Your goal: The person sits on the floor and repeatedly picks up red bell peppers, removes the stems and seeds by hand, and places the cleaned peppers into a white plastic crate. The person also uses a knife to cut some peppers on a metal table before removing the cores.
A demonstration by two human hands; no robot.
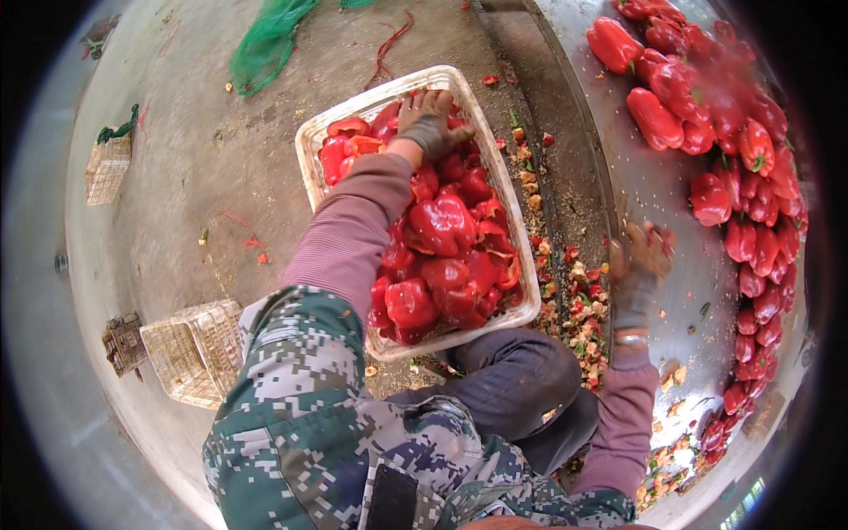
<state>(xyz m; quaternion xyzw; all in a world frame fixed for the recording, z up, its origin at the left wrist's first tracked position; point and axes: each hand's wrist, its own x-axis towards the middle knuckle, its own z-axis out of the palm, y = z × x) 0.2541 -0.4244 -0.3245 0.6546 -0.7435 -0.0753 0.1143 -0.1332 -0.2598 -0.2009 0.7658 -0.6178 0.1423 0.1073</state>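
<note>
A white plastic basket, filled with cored red bell peppers, sits in front of me. Inside its far end, my left hand lies on the peppers with the palm down and fingers spread. No pepper is visibly gripped in it, though its underside is hidden. My right hand is blurred, over the near edge of the metal table to the right of the basket. Its fingers look apart, and I see nothing held in them.
Whole red peppers line the table's far side. Pepper cores and seeds litter the gap beside the table. An empty plastic crate lies on its side at left, with another crate farther off. Green netting is on the concrete floor.
</note>
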